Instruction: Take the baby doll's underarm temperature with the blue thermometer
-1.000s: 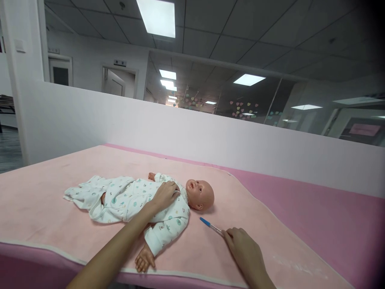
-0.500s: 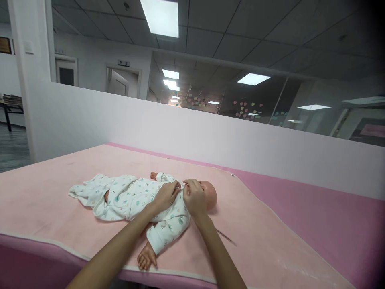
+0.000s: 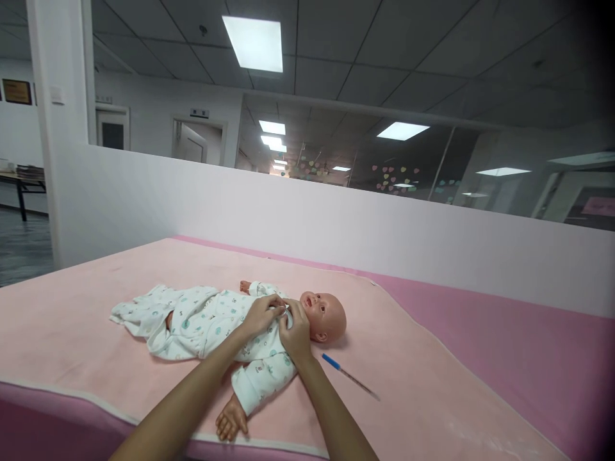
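A baby doll lies on its back on the pink mat, head to the right, in a white patterned outfit. At the doll's upper chest, just below its chin, my left hand is closed with its fingertips pinching a thin white strip at the neckline. My right hand is closed beside it, fingertips together at the same strip. The hands nearly touch. Both of the doll's arms stretch out sideways. To the right of my right wrist lies a thermometer-like stick with a blue end.
The pink mat covers a padded surface with a darker pink edge. Behind it stands a low white wall with glass above. A table with a stack on it is at the far left.
My right hand has moved left and slightly down, off the doll's face, towards my left hand. The doll's face and the stick's blue end now show. The camera view has shifted slightly.
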`<move>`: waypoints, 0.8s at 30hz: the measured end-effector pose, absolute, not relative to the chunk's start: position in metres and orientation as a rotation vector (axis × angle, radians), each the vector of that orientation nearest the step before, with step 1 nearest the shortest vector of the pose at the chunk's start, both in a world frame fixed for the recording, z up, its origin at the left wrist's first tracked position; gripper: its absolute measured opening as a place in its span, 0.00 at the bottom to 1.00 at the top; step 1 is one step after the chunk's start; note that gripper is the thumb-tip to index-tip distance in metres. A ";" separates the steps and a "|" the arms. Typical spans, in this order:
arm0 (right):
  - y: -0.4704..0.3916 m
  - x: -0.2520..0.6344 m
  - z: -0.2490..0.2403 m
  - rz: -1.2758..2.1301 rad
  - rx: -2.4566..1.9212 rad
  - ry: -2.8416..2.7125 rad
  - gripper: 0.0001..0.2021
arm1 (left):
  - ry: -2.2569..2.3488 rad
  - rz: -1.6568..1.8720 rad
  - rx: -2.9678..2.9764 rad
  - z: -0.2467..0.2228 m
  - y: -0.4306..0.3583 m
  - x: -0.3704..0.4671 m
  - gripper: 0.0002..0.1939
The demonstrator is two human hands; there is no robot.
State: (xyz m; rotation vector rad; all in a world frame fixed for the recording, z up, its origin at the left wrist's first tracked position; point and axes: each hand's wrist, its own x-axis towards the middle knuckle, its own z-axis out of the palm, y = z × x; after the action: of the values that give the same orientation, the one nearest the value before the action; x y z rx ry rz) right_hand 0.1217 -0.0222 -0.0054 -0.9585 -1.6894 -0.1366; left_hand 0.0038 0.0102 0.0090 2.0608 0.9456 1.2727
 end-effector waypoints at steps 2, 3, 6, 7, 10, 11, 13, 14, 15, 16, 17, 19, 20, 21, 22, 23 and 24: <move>-0.021 0.122 -0.007 -0.137 -0.938 -1.666 0.13 | 0.916 1.263 2.050 0.009 0.011 0.003 0.08; -0.020 0.123 -0.008 -0.142 -0.933 -1.654 0.13 | 0.898 1.260 2.053 0.010 0.011 0.002 0.09; -0.020 0.124 -0.009 -0.160 -0.940 -1.638 0.13 | 0.851 1.242 2.072 0.011 0.010 0.000 0.13; -0.020 0.124 -0.009 -0.163 -0.944 -1.636 0.13 | 0.843 1.237 2.078 0.011 0.009 -0.001 0.14; -0.019 0.124 -0.010 -0.163 -0.955 -1.627 0.12 | 0.856 1.239 2.101 0.012 0.007 -0.002 0.13; -0.019 0.125 -0.010 -0.163 -0.957 -1.625 0.12 | 0.869 1.246 2.114 0.013 0.006 -0.002 0.13; -0.018 0.124 -0.011 -0.168 -0.954 -1.618 0.12 | 0.889 1.266 2.147 0.013 0.004 -0.002 0.13; -0.017 0.124 -0.011 -0.175 -0.948 -1.612 0.12 | 0.894 1.276 2.164 0.013 0.003 -0.001 0.13; -0.017 0.124 -0.012 -0.181 -0.942 -1.606 0.12 | 0.899 1.284 2.179 0.013 0.001 -0.001 0.13; -0.017 0.124 -0.012 -0.188 -0.936 -1.599 0.12 | 0.907 1.290 2.193 0.013 0.001 -0.001 0.13; -0.017 0.124 -0.013 -0.195 -0.931 -1.592 0.12 | 0.918 1.292 2.205 0.013 0.000 -0.001 0.14; -0.017 0.123 -0.014 -0.209 -0.923 -1.581 0.11 | 0.946 1.293 2.228 0.013 -0.001 -0.001 0.13; -0.017 0.123 -0.014 -0.217 -0.919 -1.576 0.11 | 0.959 1.294 2.238 0.013 -0.001 -0.001 0.13; -0.017 0.123 -0.014 -0.225 -0.915 -1.572 0.11 | 0.967 1.294 2.247 0.013 -0.001 -0.001 0.13; -0.016 0.123 -0.014 -0.234 -0.914 -1.570 0.11 | 0.971 1.296 2.254 0.013 -0.001 -0.001 0.13; -0.016 0.123 -0.014 -0.244 -0.915 -1.565 0.11 | 0.974 1.299 2.258 0.013 -0.001 0.000 0.13; -0.015 0.123 -0.015 -0.256 -0.919 -1.557 0.11 | 0.975 1.304 2.261 0.013 -0.001 0.000 0.12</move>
State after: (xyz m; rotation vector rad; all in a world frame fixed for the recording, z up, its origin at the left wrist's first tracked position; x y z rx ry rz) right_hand 0.1234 -0.0153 -0.0146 -0.9191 -1.5567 -0.2556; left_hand -0.0003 -0.0008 0.0132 2.2609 0.9751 1.3036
